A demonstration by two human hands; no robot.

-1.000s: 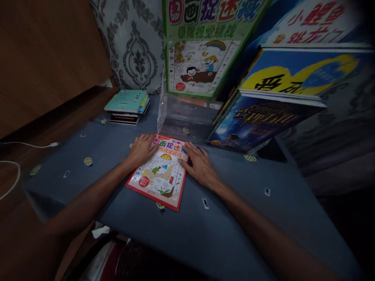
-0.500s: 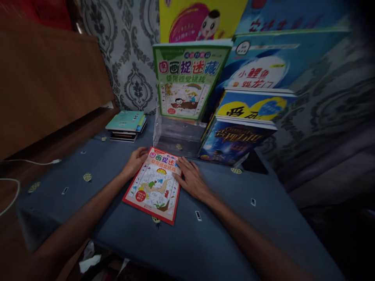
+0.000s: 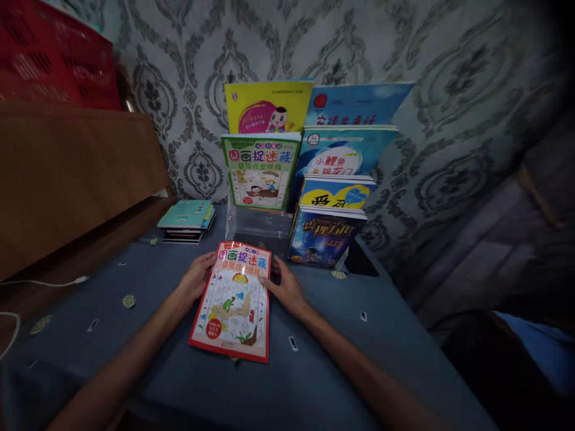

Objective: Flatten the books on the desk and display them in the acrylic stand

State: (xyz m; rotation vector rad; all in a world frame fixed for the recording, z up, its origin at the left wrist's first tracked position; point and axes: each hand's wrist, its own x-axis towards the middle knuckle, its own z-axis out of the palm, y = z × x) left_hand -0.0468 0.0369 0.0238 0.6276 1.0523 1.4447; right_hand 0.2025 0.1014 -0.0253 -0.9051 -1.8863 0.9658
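A red-bordered picture book (image 3: 233,305) with a cartoon cover is between my two hands, its top end tilted up a little toward the rack. My left hand (image 3: 197,275) grips the book's upper left edge, with the fingers partly behind it. On the upper right edge, my right hand (image 3: 286,287) has its thumb over the cover and its fingers behind. Just beyond the book stands a clear display rack (image 3: 256,220). A green picture book (image 3: 263,173) with similar lettering leans in the rack's left column, in front of a yellow book (image 3: 269,108).
The rack's right column holds a dark blue book (image 3: 326,236), a yellow-and-blue book (image 3: 336,191) and further blue books (image 3: 354,149). A small stack of books (image 3: 186,218) lies at the left on the blue-grey tablecloth (image 3: 148,335). A white cable (image 3: 49,282) and red crate (image 3: 58,60) are farther left.
The red book's top has lifted from the table, and my right hand has gone from lying flat on it to gripping its edge. The view has tilted up, showing more wall.
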